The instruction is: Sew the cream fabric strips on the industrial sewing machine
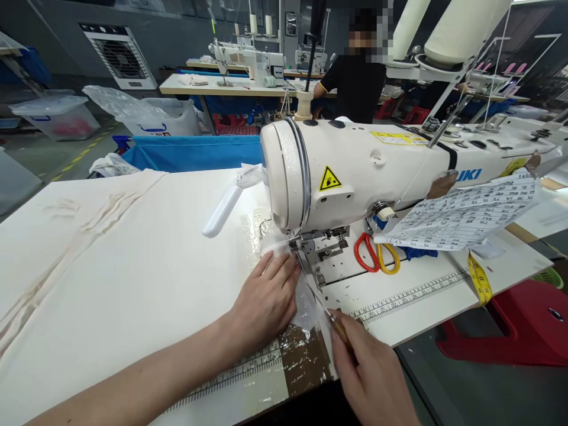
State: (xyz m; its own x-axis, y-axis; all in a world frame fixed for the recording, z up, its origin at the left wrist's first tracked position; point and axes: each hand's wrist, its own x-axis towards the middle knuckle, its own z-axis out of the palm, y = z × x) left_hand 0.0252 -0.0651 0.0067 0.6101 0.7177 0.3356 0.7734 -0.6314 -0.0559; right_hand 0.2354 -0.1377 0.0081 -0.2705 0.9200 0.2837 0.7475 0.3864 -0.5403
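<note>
My left hand (270, 296) lies flat on thin white fabric (306, 302) beside the needle area of a white sewing machine (346, 177). Its fingers are stretched out and their tips almost reach the presser foot, which is partly hidden. My right hand (373, 373), lower and nearer to me, is closed around the brown wooden handle of an awl (341, 331). The awl's thin metal shaft points up toward the needle area along a narrow strip of fabric; where its tip ends is hard to make out.
Red-and-yellow-handled scissors (376, 254) lie under the machine arm, by a handwritten sheet (461, 213). A yellow tape measure (479, 278) hangs over the table edge. Cream fabric strips (97, 219) lie left. A red stool (510, 325) stands right; a person (355, 83) works behind.
</note>
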